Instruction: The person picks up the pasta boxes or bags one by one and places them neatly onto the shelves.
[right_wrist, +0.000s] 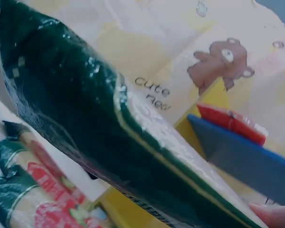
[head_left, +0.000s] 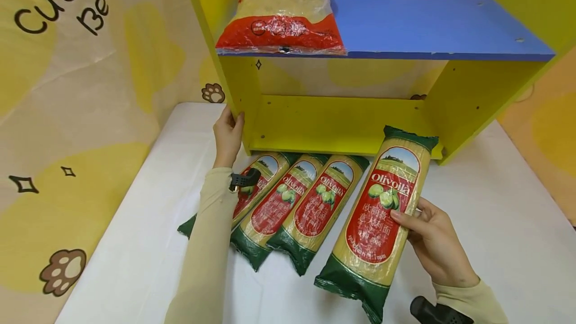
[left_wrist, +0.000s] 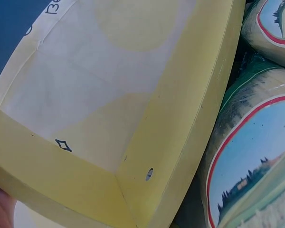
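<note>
At the far left, a wrinkled yellow bear-print backdrop [head_left: 76,89] is being cut off by the frame edge. The left hand [head_left: 228,135] is being held against the front edge of the yellow shelf unit's [head_left: 342,124] left side panel, its fingers [head_left: 225,116] wrapped round that edge; in the left wrist view only a sliver of palm is showing, so the grip is being judged from the head view. Beneath the left forearm, the first of three spaghetti packets [head_left: 292,204] lying side by side on the white counter [head_left: 495,214] is being partly hidden by the sleeve. Their film is glossy, with green ends and red oval labels; the small print is too fine to be read. Above, a crinkled clear-and-red noodle bag [head_left: 283,14] is resting on the smooth blue shelf board [head_left: 441,26], overhanging its front edge. To the right, a fourth long spaghetti packet [head_left: 382,219] is being held tilted above the counter by the right hand [head_left: 434,241], thumb on the label, the fingers curled behind it and hidden.
</note>
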Demonstrator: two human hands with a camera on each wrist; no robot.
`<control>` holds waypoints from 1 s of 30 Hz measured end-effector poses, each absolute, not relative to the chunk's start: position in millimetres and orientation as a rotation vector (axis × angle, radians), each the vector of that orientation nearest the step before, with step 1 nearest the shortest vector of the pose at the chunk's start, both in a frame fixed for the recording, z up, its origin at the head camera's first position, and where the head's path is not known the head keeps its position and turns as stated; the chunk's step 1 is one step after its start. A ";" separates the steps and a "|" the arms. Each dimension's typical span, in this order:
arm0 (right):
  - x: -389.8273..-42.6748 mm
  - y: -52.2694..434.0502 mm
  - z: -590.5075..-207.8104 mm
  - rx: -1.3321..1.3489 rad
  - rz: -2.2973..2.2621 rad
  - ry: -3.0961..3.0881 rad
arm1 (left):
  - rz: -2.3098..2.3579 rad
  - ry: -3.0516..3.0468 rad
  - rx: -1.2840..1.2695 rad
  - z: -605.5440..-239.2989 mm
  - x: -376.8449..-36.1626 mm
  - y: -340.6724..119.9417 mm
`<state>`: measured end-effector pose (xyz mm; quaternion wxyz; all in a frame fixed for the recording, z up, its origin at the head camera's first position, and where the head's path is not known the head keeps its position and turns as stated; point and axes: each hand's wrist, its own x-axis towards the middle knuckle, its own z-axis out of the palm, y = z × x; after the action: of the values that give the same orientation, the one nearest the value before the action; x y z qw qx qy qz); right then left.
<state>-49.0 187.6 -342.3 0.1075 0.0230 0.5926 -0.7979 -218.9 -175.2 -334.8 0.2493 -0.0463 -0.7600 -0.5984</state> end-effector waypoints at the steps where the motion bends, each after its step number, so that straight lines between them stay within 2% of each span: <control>1: -49.5 188.5 -339.0 0.056 -2.358 1.739 | -1.629 -2.070 -0.129 -334.7 -218.7 -175.2; 30: -60.8 199.2 -278.4 -0.291 -2.528 1.631 | -1.627 -2.069 -0.135 -337.7 -221.7 -175.4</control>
<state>-60.8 199.2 -278.4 0.0593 -0.0961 0.5386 -0.8349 -221.7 -175.4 -337.7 0.2503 -0.0496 -0.7600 -0.5977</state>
